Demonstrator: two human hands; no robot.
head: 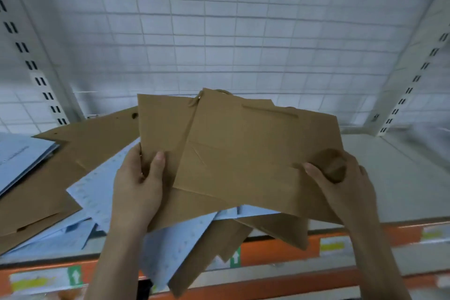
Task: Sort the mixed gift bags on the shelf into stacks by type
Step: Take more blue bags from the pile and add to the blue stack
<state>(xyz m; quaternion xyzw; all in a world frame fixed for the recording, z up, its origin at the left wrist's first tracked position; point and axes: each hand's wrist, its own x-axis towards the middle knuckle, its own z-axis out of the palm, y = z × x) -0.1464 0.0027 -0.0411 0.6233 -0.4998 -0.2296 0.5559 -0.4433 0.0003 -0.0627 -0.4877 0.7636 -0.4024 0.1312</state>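
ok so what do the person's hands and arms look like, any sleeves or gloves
Both are bare: no gloves on the left hand or the right hand, and no sleeves reach the forearms as far as the picture shows. No rings, watch or bracelet can be seen. The nails look short and unpainted.

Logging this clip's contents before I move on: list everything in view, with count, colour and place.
held bags: at least two, brown, lifted above the pile in both hands
loose brown bags: several, count unclear, shelf left and front edge
blue bags: several, pale blue, mixed among the brown ones
shelf: one, white, bare at right
edge rail: orange, with labels
back grid: white wire
left hand: grip on held bags' left edge
right hand: grip on their right corner
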